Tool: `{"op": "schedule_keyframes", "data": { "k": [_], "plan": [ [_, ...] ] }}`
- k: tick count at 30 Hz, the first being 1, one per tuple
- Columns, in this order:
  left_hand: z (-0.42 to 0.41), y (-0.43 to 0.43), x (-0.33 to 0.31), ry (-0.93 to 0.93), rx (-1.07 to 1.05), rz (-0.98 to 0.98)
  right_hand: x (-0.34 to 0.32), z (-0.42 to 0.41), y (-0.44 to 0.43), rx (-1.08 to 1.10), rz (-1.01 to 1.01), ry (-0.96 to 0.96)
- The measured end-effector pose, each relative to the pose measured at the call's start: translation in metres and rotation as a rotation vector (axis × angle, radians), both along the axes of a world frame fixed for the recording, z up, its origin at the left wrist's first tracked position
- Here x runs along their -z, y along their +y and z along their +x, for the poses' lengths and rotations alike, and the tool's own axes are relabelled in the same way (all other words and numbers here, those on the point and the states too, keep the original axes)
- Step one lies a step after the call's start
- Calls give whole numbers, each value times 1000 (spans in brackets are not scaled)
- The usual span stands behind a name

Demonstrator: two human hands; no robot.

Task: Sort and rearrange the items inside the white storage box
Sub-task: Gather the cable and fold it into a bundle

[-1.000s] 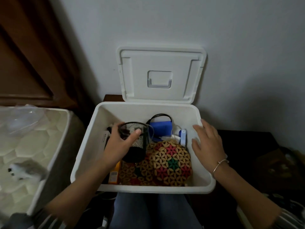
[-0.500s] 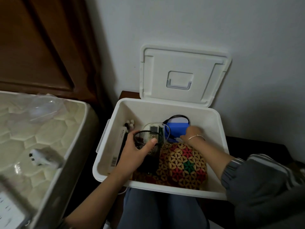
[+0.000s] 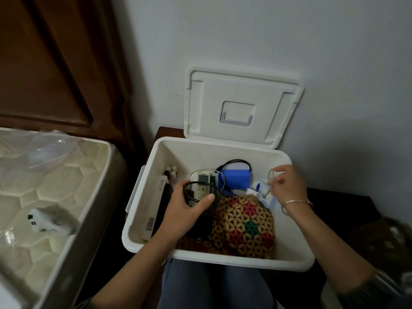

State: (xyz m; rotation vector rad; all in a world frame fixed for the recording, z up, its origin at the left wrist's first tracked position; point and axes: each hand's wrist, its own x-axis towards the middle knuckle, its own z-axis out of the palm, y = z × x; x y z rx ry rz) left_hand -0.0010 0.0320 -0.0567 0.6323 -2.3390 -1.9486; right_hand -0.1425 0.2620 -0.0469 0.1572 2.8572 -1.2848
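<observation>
While our left hand [image 3: 181,211] grips the black wire-mesh cup [image 3: 199,194] inside the white plastic storage box [image 3: 223,260], our right hand [image 3: 287,186] pinches a small clear plastic piece [image 3: 264,191] by its right wall.

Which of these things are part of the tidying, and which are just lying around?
Job: white storage box, black mesh cup in left hand, clear plastic item in right hand, beaded bag, blue case.
Lying about: mattress, plastic bag, small white gadget.

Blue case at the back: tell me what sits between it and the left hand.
The left hand grips the black mesh cup, which lies between it and the blue case; a thin cable also loops between cup and case.
</observation>
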Motion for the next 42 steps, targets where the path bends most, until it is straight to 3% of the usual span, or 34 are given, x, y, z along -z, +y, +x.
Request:
{"op": "schedule_keyframes", "data": {
  "k": [5, 20, 23, 31, 36, 42],
  "plan": [
    [0, 0, 4, -16, 9, -28, -50, 16, 25, -15, -269, 152],
    [-1, 1, 5, -30, 71, 0, -278, 23, 44, -184, -964, 873],
    [-2, 4, 2, -44, 130, 1, -291, 26, 45, -159, -985, 941],
    [-13, 10, 14, -145, 197, -72, -273, 32, 66, 194, -949, 1022],
    [-29, 25, 25, -237, 254, -169, -255, 33, 70, 172, -861, 915],
    [-49, 48, 27, -332, 396, -471, -237, 35, 66, 59, -806, 748]
  ]
}}
